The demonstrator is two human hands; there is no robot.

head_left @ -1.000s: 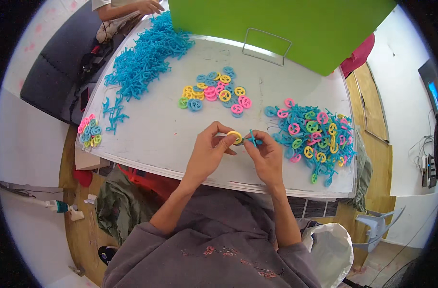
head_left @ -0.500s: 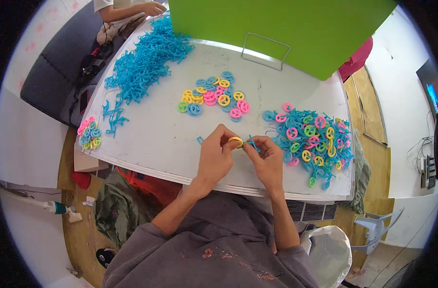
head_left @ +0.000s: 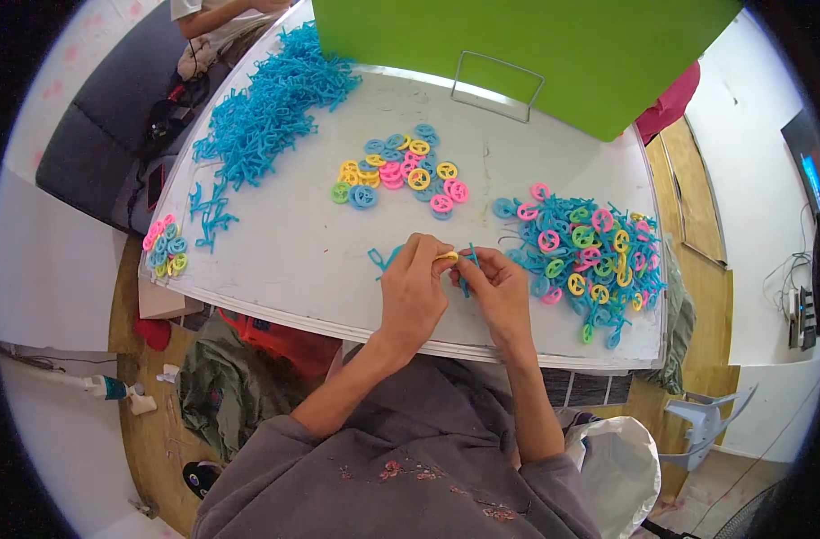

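Note:
My left hand [head_left: 412,292] is closed, pinching a small yellow spoked wheel [head_left: 449,257] between thumb and fingertips. Right beside it, my right hand [head_left: 502,296] grips a thin blue plastic stem piece [head_left: 470,260] that stands nearly upright. The wheel and the fingertips of both hands meet, so whether the two parts are joined is hidden. Another blue forked piece [head_left: 385,260] shows just left of my left hand, partly covered by it. Beyond the hands lies a loose cluster of blue, yellow, pink and green wheels [head_left: 419,180].
A large heap of blue stem pieces [head_left: 266,108] covers the table's far left. Joined wheels and stems are piled [head_left: 590,251] at the right. A small group of wheels [head_left: 166,247] sits on the left edge. A green board [head_left: 518,54] stands at the back; another person's arm [head_left: 217,18] is far left.
My left hand has turned, so the yellow wheel now appears more edge-on. The blue stem in my right hand stands more upright. More of the blue piece beside my left hand shows.

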